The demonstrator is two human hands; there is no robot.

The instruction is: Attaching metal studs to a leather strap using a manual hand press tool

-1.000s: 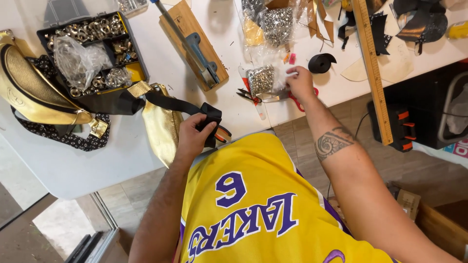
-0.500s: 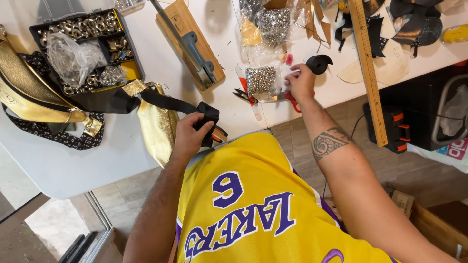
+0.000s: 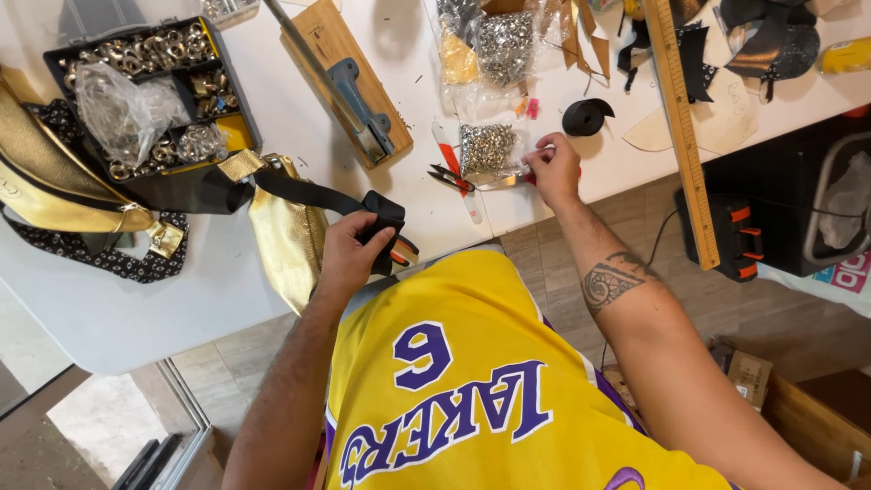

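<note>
My left hand (image 3: 349,254) grips the folded end of a black webbing strap (image 3: 308,192) at the white table's near edge (image 3: 136,308). The strap runs left to a gold bag (image 3: 288,238) that hangs over the edge. My right hand (image 3: 553,168) pinches the corner of a small clear bag of silver rivets (image 3: 487,148) lying on the table. Red-handled pliers (image 3: 454,177) lie just left of that hand.
A black organiser tray of metal hardware (image 3: 150,91) stands at the far left beside another gold bag (image 3: 54,186). A wooden block with a metal tool (image 3: 349,86), a long wooden ruler (image 3: 680,118), a black tape roll (image 3: 585,116) and leather scraps (image 3: 762,41) lie further back.
My right hand has stayed on the rivet bag and shifted slightly. The left hand keeps its hold on the strap; the view has moved a little.
</note>
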